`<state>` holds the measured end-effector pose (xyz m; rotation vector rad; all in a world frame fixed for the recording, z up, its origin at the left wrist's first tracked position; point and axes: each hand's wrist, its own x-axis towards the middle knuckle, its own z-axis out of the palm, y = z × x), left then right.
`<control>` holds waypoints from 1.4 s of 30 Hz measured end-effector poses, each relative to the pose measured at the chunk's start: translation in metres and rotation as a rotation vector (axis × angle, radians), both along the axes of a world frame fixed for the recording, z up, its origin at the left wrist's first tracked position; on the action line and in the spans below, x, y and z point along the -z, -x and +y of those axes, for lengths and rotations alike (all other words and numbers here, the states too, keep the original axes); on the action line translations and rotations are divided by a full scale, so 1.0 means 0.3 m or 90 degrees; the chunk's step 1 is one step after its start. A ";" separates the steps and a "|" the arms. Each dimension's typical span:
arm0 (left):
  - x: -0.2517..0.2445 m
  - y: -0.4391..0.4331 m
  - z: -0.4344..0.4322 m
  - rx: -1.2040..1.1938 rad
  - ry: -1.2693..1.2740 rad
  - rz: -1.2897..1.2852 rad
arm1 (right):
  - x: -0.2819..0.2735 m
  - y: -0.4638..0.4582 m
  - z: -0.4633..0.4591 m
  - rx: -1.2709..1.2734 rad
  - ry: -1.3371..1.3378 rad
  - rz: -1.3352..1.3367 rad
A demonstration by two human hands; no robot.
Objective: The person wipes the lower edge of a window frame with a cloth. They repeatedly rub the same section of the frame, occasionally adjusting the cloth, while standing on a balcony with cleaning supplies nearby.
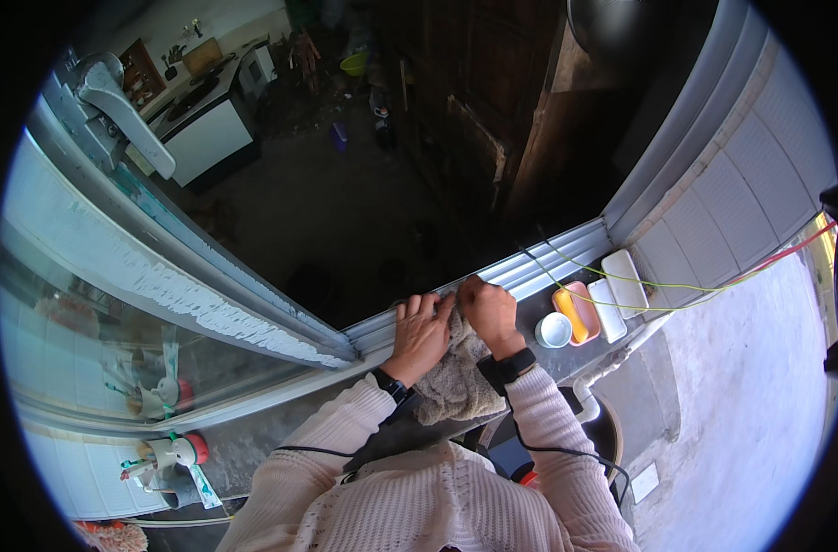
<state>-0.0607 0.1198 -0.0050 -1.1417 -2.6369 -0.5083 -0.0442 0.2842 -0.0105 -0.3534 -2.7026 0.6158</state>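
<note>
A greyish-brown terry cloth (pixel 460 386) drapes from the sliding-window track (pixel 564 255) over the dark sill towards my body. My right hand (pixel 489 314) is closed in a fist on the cloth's upper end, at the track. Close to its left, my left hand (pixel 422 338) lies over the track's edge with bent fingers, its thumb side against the cloth. Whether the left fingers grip the cloth is hidden. Dark bands circle both wrists, and a black cable runs beside each forearm.
Right of the cloth stand a small white cup (pixel 553 330), a pink soap dish (pixel 576 310) with a yellow bar, and a white box (pixel 624 283). Thin yellow-green wires (pixel 640 283) cross above. A window pane (pixel 149 324) stands left; toothbrushing things (pixel 177 452) sit below it.
</note>
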 end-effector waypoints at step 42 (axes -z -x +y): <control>-0.130 -0.327 -0.199 0.316 -0.323 -0.097 | 0.048 -0.485 -0.135 -0.361 1.335 0.182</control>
